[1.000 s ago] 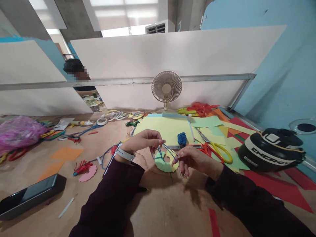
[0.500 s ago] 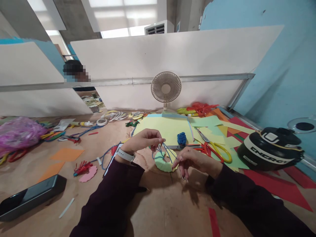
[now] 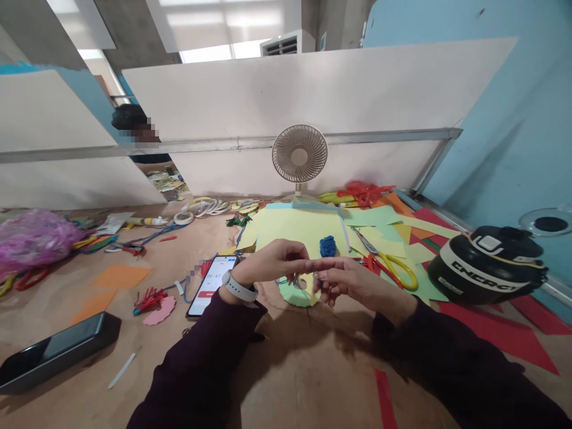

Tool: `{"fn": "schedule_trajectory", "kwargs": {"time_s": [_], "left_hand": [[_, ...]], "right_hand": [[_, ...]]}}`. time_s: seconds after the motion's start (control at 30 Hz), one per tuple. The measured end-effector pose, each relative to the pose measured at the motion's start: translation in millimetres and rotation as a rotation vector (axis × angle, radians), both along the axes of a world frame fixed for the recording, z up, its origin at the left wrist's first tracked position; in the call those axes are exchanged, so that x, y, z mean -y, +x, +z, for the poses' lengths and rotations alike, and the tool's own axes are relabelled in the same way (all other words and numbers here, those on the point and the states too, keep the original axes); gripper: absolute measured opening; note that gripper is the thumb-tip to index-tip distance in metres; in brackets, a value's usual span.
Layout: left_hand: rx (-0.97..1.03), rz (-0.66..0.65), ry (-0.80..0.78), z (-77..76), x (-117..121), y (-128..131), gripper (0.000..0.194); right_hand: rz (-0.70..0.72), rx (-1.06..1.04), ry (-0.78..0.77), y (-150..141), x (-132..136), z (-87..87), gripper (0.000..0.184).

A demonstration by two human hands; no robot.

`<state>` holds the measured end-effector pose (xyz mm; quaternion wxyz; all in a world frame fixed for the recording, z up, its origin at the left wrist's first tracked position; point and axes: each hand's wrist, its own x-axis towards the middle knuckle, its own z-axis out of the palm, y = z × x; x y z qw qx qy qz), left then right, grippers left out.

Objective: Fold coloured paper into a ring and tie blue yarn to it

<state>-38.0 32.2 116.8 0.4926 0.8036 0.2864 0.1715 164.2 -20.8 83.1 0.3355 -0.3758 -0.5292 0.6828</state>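
Note:
My left hand [image 3: 277, 262] and my right hand [image 3: 351, 280] meet fingertip to fingertip over the table, both pinched on a thin blue string that is hardly visible between them. A green and yellow paper ring [image 3: 298, 292] lies or hangs just under the fingers. Beyond the hands a small ball of blue yarn [image 3: 328, 245] rests on a yellow paper sheet [image 3: 299, 229]. A watch sits on my left wrist.
Scissors [image 3: 386, 265] with red and yellow handles lie right of the hands. A phone [image 3: 210, 286] with a lit screen lies left. A black helmet-like object [image 3: 487, 268] sits far right, a small fan [image 3: 299, 158] behind, a black case [image 3: 53, 351] at the lower left. Another person sits beyond the divider.
My hands came together; before they were apart with the blue string stretched between them. The left arm shifted right and uncovered the phone.

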Motion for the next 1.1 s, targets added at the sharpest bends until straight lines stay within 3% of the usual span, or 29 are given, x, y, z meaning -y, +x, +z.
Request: {"fn": "schedule_trajectory", "kwargs": {"time_s": [0.2, 0.27, 0.43, 0.57, 0.8, 0.9, 1.0, 1.1], "left_hand": [[0.033, 0.001, -0.044, 2.8, -6.3, -8.3, 0.036], [0.025, 0.042, -0.024, 6.1, -9.6, -15.7, 0.037], [0.025, 0.228, 0.056, 15.6, -17.3, -39.6, 0.034], [0.035, 0.31, 0.028, 18.1, -22.3, -55.8, 0.033], [0.043, 0.379, 0.059, 22.1, -24.6, -80.6, 0.031], [0.117, 0.443, 0.077, 18.2, -27.8, -87.2, 0.03], [0.239, 0.576, 0.104, 13.3, -31.4, -86.8, 0.03], [0.39, 0.652, 0.07, 12.2, -31.7, -82.7, 0.026]], "right_hand": [[-0.058, 0.133, 0.174, 16.9, -10.4, 6.7, 0.035], [-0.143, 0.163, 0.206, 31.9, -18.6, 11.8, 0.034], [-0.385, 0.099, 0.192, 78.6, -42.5, 15.4, 0.031], [-0.443, 0.081, 0.133, 102.2, -52.7, 13.3, 0.034], [-0.479, 0.138, 0.158, 118.9, -51.8, 18.6, 0.035], [-0.403, 0.324, 0.213, 125.7, -48.9, 17.9, 0.036], [-0.12, 0.556, 0.199, 122.0, -45.0, 15.5, 0.039], [0.165, 0.655, 0.136, 104.5, -41.3, 9.8, 0.035]]}}
